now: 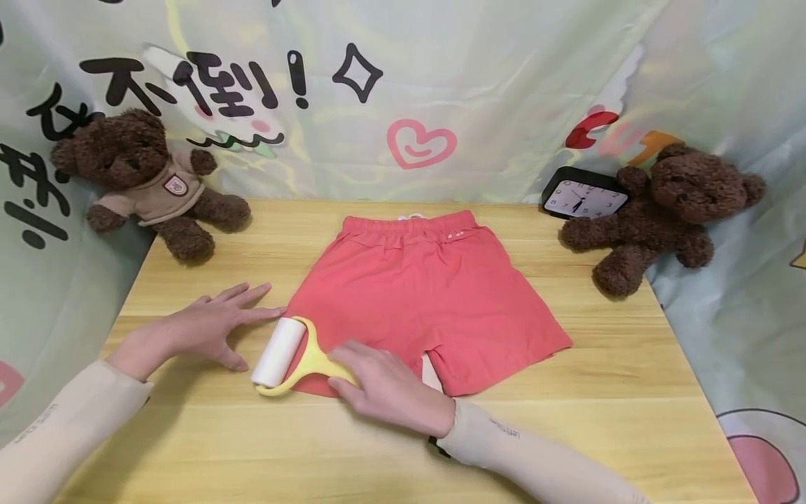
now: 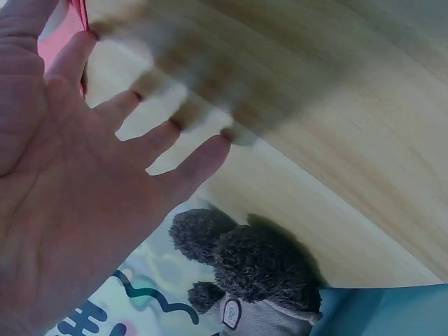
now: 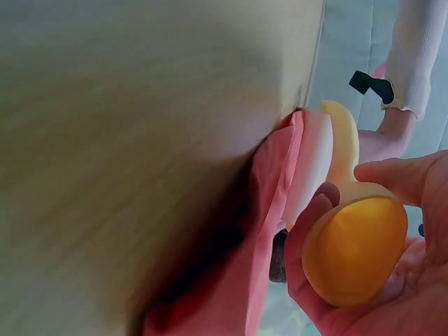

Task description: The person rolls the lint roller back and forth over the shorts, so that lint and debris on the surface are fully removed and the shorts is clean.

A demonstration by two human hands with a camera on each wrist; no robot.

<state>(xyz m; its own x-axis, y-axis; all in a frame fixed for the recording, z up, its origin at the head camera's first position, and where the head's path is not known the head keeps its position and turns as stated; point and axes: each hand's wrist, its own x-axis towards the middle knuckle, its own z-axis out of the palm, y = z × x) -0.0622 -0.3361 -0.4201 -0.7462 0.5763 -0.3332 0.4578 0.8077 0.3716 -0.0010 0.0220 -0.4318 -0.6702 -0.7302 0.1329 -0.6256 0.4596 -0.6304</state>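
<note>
A pair of red shorts [image 1: 403, 287] lies flat on the wooden table, waistband toward the back wall. My right hand [image 1: 390, 385] grips the yellow handle of a lint roller [image 1: 280, 352], whose white roll overlaps the left leg's outer edge. In the right wrist view, fingers and thumb wrap round the handle [image 3: 357, 252], close over the shorts [image 3: 245, 266]. My left hand [image 1: 204, 325] is spread, palm down, with its index fingertip right at the left edge of the shorts. From the left wrist view, the palm [image 2: 84, 189] and extended fingers show, holding nothing.
A brown teddy bear [image 1: 135, 175] in a beige shirt sits at the back left of the table [image 1: 504, 448]. Another brown bear [image 1: 655, 210] sits at the back right beside a black-framed clock [image 1: 585, 196]. A printed curtain [image 1: 491, 84] hangs behind.
</note>
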